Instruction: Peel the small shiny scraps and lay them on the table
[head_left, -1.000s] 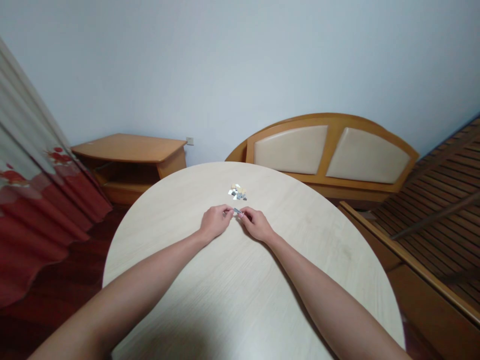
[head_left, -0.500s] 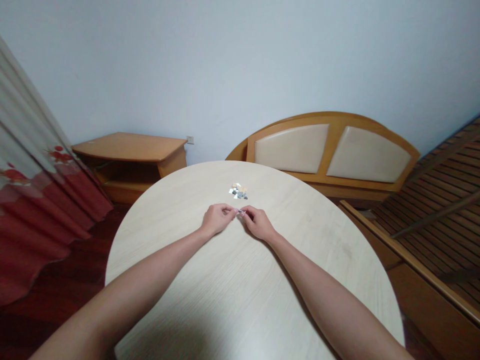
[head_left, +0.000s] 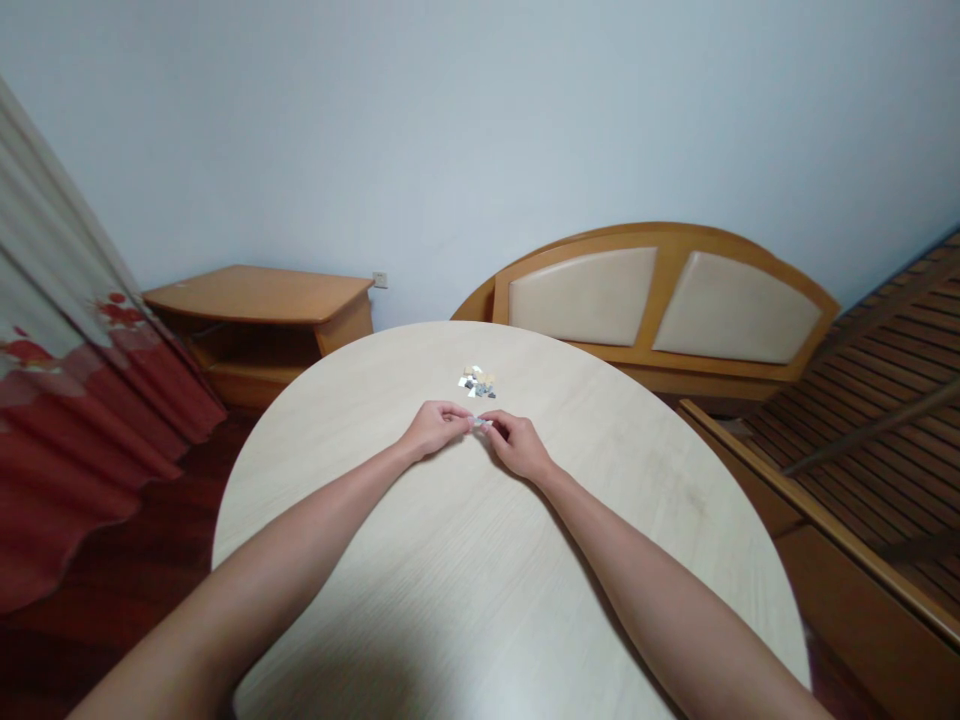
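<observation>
Between the fingertips of both hands is a small, flat, pale grey puzzle piece, too small for its details to show. My left hand pinches its left side with thumb and forefinger. From the right, my right hand pinches the other side, its fingers curled. Just beyond the fingertips lies a small heap of puzzle pieces in white, tan and dark grey. Both hands are low over the round, light wood-grain table, with the forearms reaching in from the near side.
Behind the table stand a low wooden cabinet at the left and a headboard with cream panels at the right. A red and white curtain hangs at the far left. Slatted wood leans at the right.
My left hand has shifted slightly up and its fingers have straightened. The piece between the hands has turned and shows more of its pale face. The right hand is nearly still.
</observation>
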